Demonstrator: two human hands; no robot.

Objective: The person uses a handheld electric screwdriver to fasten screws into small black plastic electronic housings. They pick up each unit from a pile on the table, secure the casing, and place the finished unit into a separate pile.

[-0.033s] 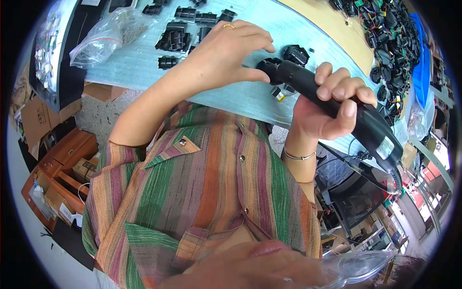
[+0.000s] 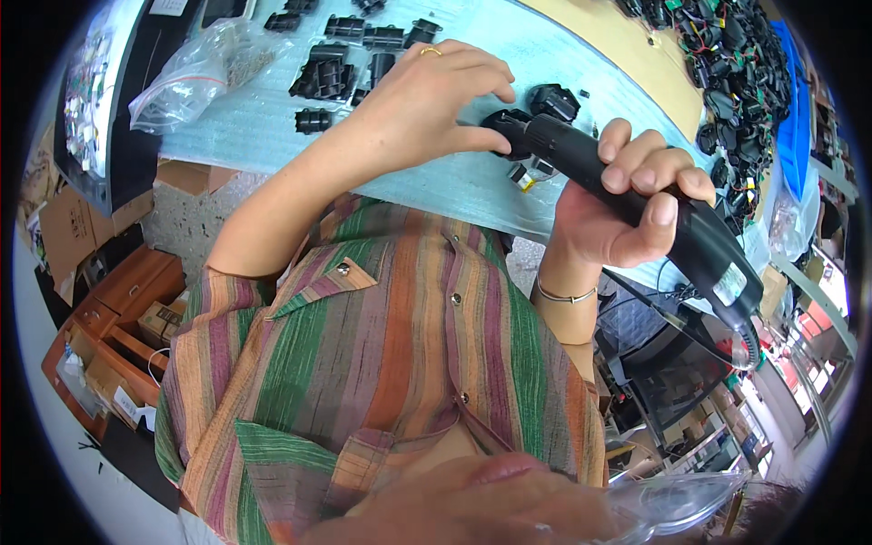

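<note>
My right hand (image 2: 618, 204) wraps round a black corded electric screwdriver (image 2: 708, 250), slanted with its nose toward the upper left. The nose meets a small black plastic part (image 2: 505, 132) on the table. My left hand (image 2: 427, 104) is curved about that part: the thumb lies against its near edge and the fingers arch over its far side. Whether the fingertips touch it is hard to see. Beyond the nose sits another black plastic part (image 2: 554, 102). A small battery with a yellow end (image 2: 521, 177) lies on the near side.
Several black plastic housings (image 2: 322, 77) are spread on the blue-covered table (image 2: 245, 136). A clear bag of small screws (image 2: 195, 86) lies at the left. Far right, a large heap of wired black parts (image 2: 722, 91) borders a blue tray (image 2: 795, 118). A wooden drawer unit (image 2: 127, 291) stands lower left.
</note>
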